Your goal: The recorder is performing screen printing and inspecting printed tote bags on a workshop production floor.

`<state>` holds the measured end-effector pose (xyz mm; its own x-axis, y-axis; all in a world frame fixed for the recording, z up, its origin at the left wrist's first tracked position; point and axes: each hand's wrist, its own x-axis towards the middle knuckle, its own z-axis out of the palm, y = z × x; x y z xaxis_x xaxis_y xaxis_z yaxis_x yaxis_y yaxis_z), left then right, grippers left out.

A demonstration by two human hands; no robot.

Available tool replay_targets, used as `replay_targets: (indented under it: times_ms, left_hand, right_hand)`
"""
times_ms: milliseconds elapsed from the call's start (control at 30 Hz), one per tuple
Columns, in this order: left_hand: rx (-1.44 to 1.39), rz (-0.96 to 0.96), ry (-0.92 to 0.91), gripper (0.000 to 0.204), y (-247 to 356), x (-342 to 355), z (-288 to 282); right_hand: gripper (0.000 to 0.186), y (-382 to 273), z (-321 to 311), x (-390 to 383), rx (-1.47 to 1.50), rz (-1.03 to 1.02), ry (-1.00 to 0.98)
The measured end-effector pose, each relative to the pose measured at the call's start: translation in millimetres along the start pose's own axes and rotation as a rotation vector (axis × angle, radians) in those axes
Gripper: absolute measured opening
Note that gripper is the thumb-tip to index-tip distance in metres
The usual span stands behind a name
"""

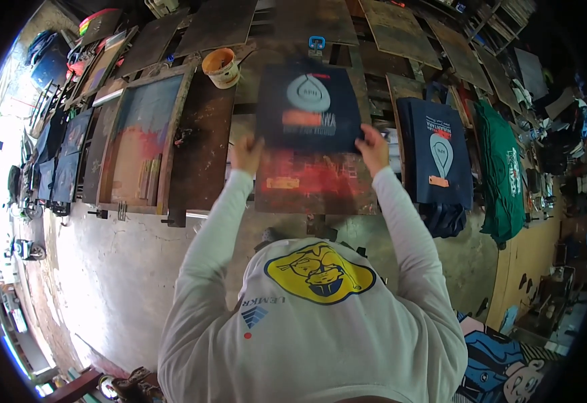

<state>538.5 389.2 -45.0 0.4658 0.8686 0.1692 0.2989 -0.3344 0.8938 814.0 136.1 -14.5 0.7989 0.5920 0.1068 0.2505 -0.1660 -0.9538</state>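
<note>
A dark navy cloth bag (337,111) with a pale drop-shaped print and orange-red patches is stretched between my two hands, slightly blurred. My left hand (246,154) pinches its near left corner. At the near right corner, my right hand (374,149) grips the edge between thumb and fingers. Beneath and nearer to me lies a flat board (334,198) stained with red, with a yellowish strip (283,183) on it; the bag covers the board's far part.
To the right, printed navy bags (434,158) lie on another board, beside a green cloth pile (502,174). A wooden-framed printing screen (167,144) lies on the left. An orange-rimmed bucket (221,69) stands at the far left of the bag; a blue-handled piece (316,44) sits beyond it.
</note>
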Motion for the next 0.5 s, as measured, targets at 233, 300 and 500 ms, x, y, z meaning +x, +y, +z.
replay_targets:
  times_ms: [233,300,500]
  left_hand:
    - [0.273,-0.256,-0.231,0.037,-74,-60,28]
    - [0.189,-0.341,-0.271,0.038,-70,-60,27]
    - [0.123,-0.307,-0.255,0.034,-80,-64,22]
  right_hand:
    - [0.051,66,1,-71,0.119,0.338,-0.068]
    - [0.049,60,-2,-74,0.144,0.425,-0.093]
    - [0.043,48,-6,-71,0.038,0.462,-0.153]
